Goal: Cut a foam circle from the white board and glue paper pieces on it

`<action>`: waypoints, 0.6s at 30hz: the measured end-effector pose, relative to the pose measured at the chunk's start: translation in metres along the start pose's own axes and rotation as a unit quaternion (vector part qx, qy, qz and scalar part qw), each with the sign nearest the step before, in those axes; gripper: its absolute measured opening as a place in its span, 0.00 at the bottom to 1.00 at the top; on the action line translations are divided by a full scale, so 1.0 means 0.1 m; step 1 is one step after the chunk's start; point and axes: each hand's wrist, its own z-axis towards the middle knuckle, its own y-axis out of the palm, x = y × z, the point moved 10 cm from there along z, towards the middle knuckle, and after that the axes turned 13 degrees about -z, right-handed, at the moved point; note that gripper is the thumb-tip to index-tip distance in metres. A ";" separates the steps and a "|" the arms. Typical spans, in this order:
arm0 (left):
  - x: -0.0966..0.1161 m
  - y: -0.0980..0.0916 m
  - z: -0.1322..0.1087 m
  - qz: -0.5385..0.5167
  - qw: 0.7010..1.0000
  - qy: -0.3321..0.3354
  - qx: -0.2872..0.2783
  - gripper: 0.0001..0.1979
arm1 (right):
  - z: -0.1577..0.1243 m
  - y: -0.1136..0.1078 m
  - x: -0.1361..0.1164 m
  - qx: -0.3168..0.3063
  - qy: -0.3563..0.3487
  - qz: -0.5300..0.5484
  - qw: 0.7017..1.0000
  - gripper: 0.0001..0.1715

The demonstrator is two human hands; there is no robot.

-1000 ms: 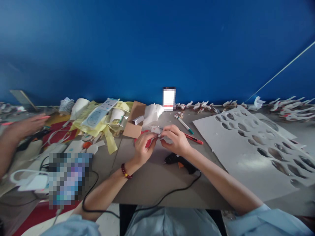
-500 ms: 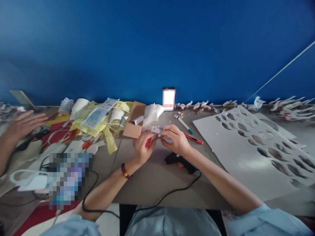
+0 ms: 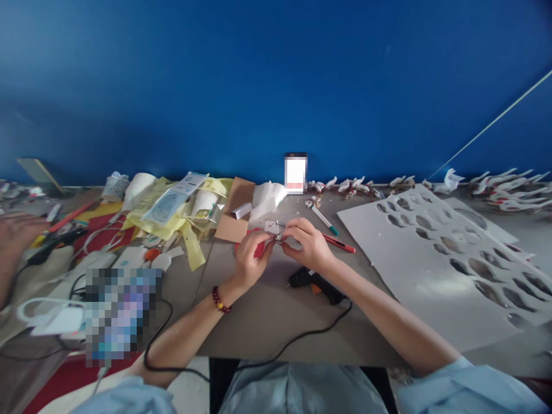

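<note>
My left hand [image 3: 252,257] and my right hand [image 3: 305,246] meet above the grey table [image 3: 267,316], fingertips pinched together on a small white and red paper piece [image 3: 276,234]. The left wrist wears a dark red bead bracelet [image 3: 221,301]. Just below my right hand lies a black glue gun [image 3: 317,283], whose black cord [image 3: 241,362] trails toward me. A red pen [image 3: 340,244] and a green-capped pen [image 3: 325,220] lie beyond the right hand.
A big white board with leaf-shaped cut-outs [image 3: 448,259] fills the right. Small paper birds [image 3: 357,185] line the blue wall. Yellow paper, cups and cardboard [image 3: 235,210] pile up at the left. Another person's hand [image 3: 15,238] is at the far left.
My two hands stay pinched on the paper piece, hardly moving. The other person's hand at the far left has drawn back toward the left edge.
</note>
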 end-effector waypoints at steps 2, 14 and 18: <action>0.00 0.00 0.00 0.002 1.000 0.000 -0.001 0.08 | -0.01 0.01 0.00 -0.007 0.002 0.000 1.000 0.08; -0.06 0.02 -0.04 0.007 1.000 -0.001 -0.008 0.08 | 0.00 0.02 0.00 -0.008 -0.001 0.006 1.000 0.08; -0.05 0.03 -0.04 0.002 1.000 0.013 -0.008 0.09 | 0.01 0.02 0.00 -0.006 -0.001 0.010 1.000 0.08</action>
